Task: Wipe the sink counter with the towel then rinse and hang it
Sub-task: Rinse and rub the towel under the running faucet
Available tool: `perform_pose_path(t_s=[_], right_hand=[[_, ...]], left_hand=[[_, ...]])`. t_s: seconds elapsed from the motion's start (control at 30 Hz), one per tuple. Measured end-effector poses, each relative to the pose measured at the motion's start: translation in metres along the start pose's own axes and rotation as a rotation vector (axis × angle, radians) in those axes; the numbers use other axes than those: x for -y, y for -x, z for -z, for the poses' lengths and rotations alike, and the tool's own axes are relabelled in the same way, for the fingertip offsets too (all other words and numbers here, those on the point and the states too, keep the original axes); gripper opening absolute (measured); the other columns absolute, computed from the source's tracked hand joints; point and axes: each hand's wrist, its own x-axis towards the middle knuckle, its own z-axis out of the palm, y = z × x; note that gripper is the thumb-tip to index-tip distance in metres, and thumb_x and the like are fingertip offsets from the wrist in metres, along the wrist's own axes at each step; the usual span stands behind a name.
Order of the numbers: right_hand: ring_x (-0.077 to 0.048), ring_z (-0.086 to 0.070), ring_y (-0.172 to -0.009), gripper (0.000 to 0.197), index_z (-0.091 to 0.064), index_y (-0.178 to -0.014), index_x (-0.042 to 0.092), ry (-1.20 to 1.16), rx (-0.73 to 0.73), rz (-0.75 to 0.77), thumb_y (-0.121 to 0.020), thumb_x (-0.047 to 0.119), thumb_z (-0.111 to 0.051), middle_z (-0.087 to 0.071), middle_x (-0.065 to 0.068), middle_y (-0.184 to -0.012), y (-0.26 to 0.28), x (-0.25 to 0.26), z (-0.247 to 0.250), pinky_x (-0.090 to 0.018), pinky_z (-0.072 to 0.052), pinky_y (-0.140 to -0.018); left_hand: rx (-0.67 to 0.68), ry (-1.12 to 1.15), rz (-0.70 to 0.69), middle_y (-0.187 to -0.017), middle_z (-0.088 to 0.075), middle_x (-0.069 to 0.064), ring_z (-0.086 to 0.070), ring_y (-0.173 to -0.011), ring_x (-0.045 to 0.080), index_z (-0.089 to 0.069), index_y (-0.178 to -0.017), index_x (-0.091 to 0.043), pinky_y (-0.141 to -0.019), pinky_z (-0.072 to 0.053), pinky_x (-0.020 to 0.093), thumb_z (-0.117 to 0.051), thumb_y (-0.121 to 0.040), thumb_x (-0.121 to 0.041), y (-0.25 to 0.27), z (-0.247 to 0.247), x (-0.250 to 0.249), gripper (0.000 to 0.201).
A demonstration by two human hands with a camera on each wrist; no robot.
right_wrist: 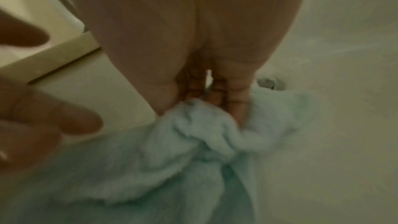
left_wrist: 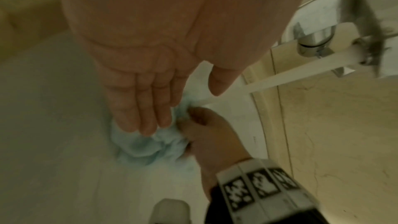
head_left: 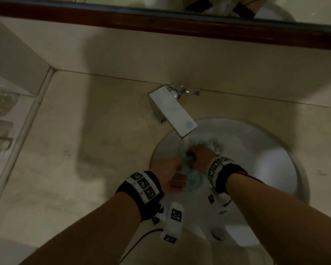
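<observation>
The rinse step looks to be in hand. The pale blue towel (head_left: 192, 179) sits bunched in the sink (head_left: 287, 169), under water running from the tap (head_left: 172, 111). The right hand (head_left: 198, 156) clutches it with curled fingers; the left hand (head_left: 170, 174) rests straight fingers against it. Next comes wringing, which calls for both hands to grip and twist, then hanging. The worktop (head_left: 84, 150) surrounds the sink.

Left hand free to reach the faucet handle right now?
Probably yes: the left hand lies open against the towel, gripping nothing, and no object sits between it and the faucet handle. The right hand grips the towel.
</observation>
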Motion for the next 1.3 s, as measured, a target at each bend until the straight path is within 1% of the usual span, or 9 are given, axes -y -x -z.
perform_pose_path(t_s=[0.1,0.23,0.4,0.63,0.87,1.03,1.13,1.23,1.3], right_hand=[[-0.019,-0.060,-0.086,0.012,-0.063,-0.099,0.028,-0.225,-0.117,0.065,-0.089,0.024,-0.057,-0.062,0.002,-0.094,0.007,0.002,0.014,-0.028,-0.040,-0.078],[-0.015,-0.056,-0.094,0.026,-0.067,-0.116,0.021,-0.501,-0.228,-0.038,-0.094,0.015,-0.054,-0.060,0.004,-0.106,0.016,-0.001,0.032,-0.027,-0.042,-0.085],[-0.031,-0.060,-0.068,0.020,-0.065,-0.108,0.002,-1.176,0.032,-0.350,-0.097,0.013,-0.053,-0.067,-0.021,-0.085,0.008,-0.005,0.043,-0.038,-0.050,-0.068],[-0.022,-0.055,-0.058,0.021,-0.065,-0.072,0.010,-1.109,0.003,-0.344,-0.091,0.017,-0.061,-0.062,-0.009,-0.065,-0.018,-0.015,0.032,-0.028,-0.040,-0.054],[-0.032,-0.065,-0.082,0.015,-0.071,-0.096,-0.001,-1.049,0.107,-0.213,-0.089,0.001,-0.059,-0.069,-0.019,-0.087,-0.012,-0.013,0.037,-0.048,-0.053,-0.089],[-0.048,-0.060,-0.104,0.031,-0.055,-0.118,-0.016,-0.916,0.105,-0.046,-0.092,0.001,-0.052,-0.056,-0.040,-0.118,-0.010,0.004,0.021,-0.048,-0.054,-0.093],[-0.034,-0.063,-0.102,0.041,-0.062,-0.110,-0.001,-0.828,0.146,-0.005,-0.081,0.027,-0.058,-0.067,-0.019,-0.108,-0.023,-0.006,0.008,-0.059,-0.047,-0.098],[-0.019,-0.063,-0.090,0.019,-0.062,-0.109,0.008,-0.918,0.152,-0.092,-0.092,0.014,-0.057,-0.064,-0.007,-0.098,-0.008,-0.010,0.029,-0.033,-0.056,-0.087],[-0.023,-0.065,-0.086,0.019,-0.064,-0.111,0.007,-1.067,0.046,-0.204,-0.095,0.009,-0.054,-0.066,-0.011,-0.098,-0.012,-0.032,0.037,-0.036,-0.055,-0.086]], left_hand=[[0.023,0.054,-0.032,-0.099,-0.065,0.015,-0.062,-0.079,0.029,-0.060,-0.095,-0.010,-0.076,-0.053,0.038,-0.051,-0.101,-0.043,-0.005,-0.005,-0.002,0.035],[0.030,0.097,-0.090,-0.097,-0.069,0.013,-0.064,-0.083,0.027,-0.067,-0.106,-0.006,-0.086,-0.056,0.041,-0.049,-0.103,-0.038,-0.012,-0.014,-0.006,0.037],[0.034,0.083,-0.081,-0.091,-0.071,0.010,-0.064,-0.088,0.026,-0.069,-0.091,-0.007,-0.094,-0.053,0.041,-0.044,-0.105,-0.023,-0.032,-0.026,-0.011,0.032],[-0.044,0.148,-0.053,-0.078,-0.067,0.005,-0.056,-0.068,0.018,-0.060,-0.084,-0.013,-0.065,-0.043,0.026,-0.039,-0.106,-0.020,-0.057,-0.039,-0.005,0.031],[-0.146,0.178,-0.066,-0.055,-0.062,0.001,-0.055,-0.053,0.016,-0.058,-0.077,-0.011,-0.054,-0.044,0.024,-0.040,-0.104,-0.014,-0.056,-0.030,-0.001,0.032],[-0.146,0.180,-0.107,-0.091,-0.066,0.015,-0.059,-0.065,0.021,-0.066,-0.103,-0.005,-0.060,-0.048,0.029,-0.044,-0.104,-0.016,-0.058,-0.033,-0.003,0.025],[-0.125,0.126,-0.141,-0.095,-0.070,0.013,-0.062,-0.076,0.022,-0.067,-0.101,-0.006,-0.075,-0.050,0.035,-0.043,-0.106,-0.019,-0.061,-0.036,0.000,0.028],[-0.093,0.151,-0.123,-0.083,-0.068,0.005,-0.062,-0.076,0.019,-0.064,-0.096,-0.012,-0.075,-0.049,0.031,-0.039,-0.107,-0.022,-0.056,-0.030,-0.001,0.029],[-0.104,0.187,-0.108,-0.082,-0.065,0.004,-0.060,-0.073,0.018,-0.060,-0.091,-0.013,-0.068,-0.044,0.028,-0.038,-0.106,-0.022,-0.055,-0.027,0.001,0.029]])
